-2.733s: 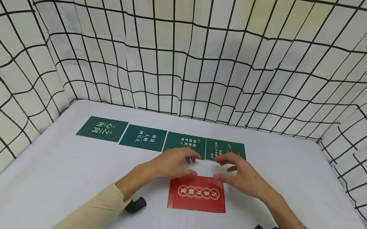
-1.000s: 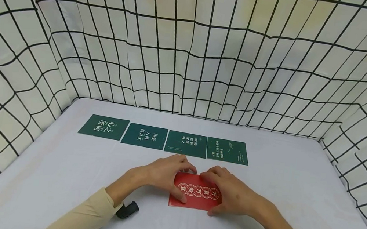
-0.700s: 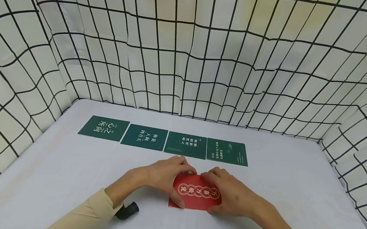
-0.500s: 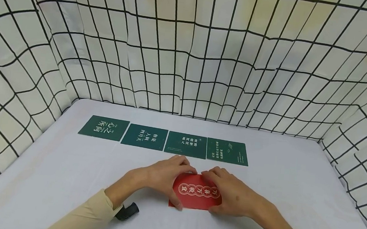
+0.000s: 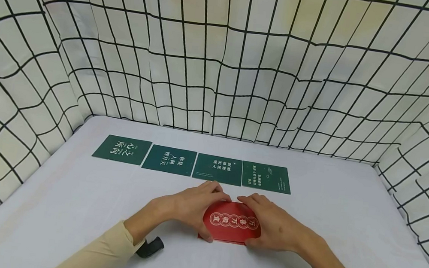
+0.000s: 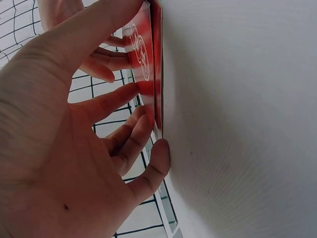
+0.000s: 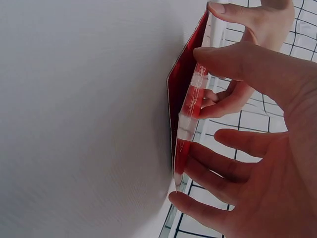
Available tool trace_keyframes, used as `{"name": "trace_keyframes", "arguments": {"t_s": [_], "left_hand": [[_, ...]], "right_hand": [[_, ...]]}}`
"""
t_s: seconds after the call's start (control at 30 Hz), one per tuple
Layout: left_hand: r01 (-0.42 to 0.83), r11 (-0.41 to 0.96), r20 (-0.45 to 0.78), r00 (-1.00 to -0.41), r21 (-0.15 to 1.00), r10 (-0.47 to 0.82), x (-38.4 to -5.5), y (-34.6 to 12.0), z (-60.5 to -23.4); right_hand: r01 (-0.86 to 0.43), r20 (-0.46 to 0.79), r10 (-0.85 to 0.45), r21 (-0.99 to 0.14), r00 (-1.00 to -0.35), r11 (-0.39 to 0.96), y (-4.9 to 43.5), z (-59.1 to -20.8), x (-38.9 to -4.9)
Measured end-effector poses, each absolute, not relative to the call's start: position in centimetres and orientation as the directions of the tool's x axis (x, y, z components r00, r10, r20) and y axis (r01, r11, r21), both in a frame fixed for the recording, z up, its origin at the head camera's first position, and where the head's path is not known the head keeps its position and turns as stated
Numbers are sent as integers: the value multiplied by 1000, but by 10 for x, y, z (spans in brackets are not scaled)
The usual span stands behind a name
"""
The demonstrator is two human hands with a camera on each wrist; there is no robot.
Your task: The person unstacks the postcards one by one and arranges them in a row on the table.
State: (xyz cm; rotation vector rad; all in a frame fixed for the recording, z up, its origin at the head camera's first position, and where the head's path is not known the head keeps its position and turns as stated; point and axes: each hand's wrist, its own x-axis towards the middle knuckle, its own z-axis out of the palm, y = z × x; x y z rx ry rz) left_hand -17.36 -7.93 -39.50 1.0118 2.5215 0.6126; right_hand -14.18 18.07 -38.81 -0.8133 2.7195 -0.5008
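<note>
A red card (image 5: pixel 230 234) with pale lettering lies before me, just above the white tabletop. My left hand (image 5: pixel 192 207) pinches its left part, thumb at the near edge and fingertips at the far edge. On the right side my right hand (image 5: pixel 281 226) grips it the same way. Both wrist views show two red layers: the upper one is raised a little off a lower red layer (image 7: pixel 184 72). Whether these are separate cards or one folded piece, I cannot tell. The fingers cover both ends of the card.
Several green cards with pale lettering lie in a row behind the hands, from the far-left card (image 5: pixel 121 149) to the rightmost card (image 5: pixel 266 177). Black netting (image 5: pixel 221 61) over white cloth walls the table (image 5: pixel 56 205) at the back and sides.
Both hands have come down and toward me from beyond the red card's far edge and taken hold of it. Over the last half second its top layer has risen slightly.
</note>
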Motion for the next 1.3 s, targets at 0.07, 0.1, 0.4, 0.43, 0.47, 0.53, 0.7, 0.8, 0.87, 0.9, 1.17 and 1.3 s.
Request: {"name": "trace_keyframes", "arguments": {"t_s": [0.07, 0.1, 0.4, 0.43, 0.47, 0.53, 0.7, 0.8, 0.87, 0.9, 1.17, 1.3], "left_hand": [[555, 656, -166, -685, 512, 709, -174, -78, -395], [553, 656, -167, -686, 514, 708, -174, -78, -396], [559, 642, -149, -682, 525, 716, -177, -74, -396], [561, 639, -146, -681, 525, 718, -177, -74, -397], [561, 638, -145, -680, 527, 718, -178, -74, -397], [564, 636, -140, -680, 527, 719, -179, -73, -398], [570, 640, -128, -687, 515, 715, -181, -73, -398], [575, 640, -120, -689, 510, 715, -182, -73, -398], [573, 642, -120, -691, 509, 712, -182, -72, -398], [573, 642, -117, -693, 510, 711, -183, -72, -398], [582, 637, -85, -701, 505, 708, -184, -67, -400], [595, 636, -59, -706, 491, 706, -185, -65, -398]], "right_hand": [[-475, -147, -565, -396, -812, 786, 182, -388, -142], [-474, -147, -564, -396, -813, 786, 182, -388, -142], [-468, -148, -560, -402, -815, 787, 184, -389, -145], [-467, -148, -559, -402, -816, 788, 184, -389, -145], [-465, -149, -558, -402, -816, 788, 185, -389, -146], [-463, -149, -556, -404, -818, 789, 185, -389, -147], [-463, -138, -551, -398, -823, 792, 186, -388, -149], [-465, -127, -549, -396, -826, 792, 187, -387, -150], [-465, -123, -547, -396, -828, 792, 188, -386, -150], [-465, -121, -546, -395, -829, 792, 188, -387, -151], [-481, -94, -553, -391, -828, 785, 194, -389, -155], [-491, -73, -555, -381, -828, 783, 198, -387, -156]]}}
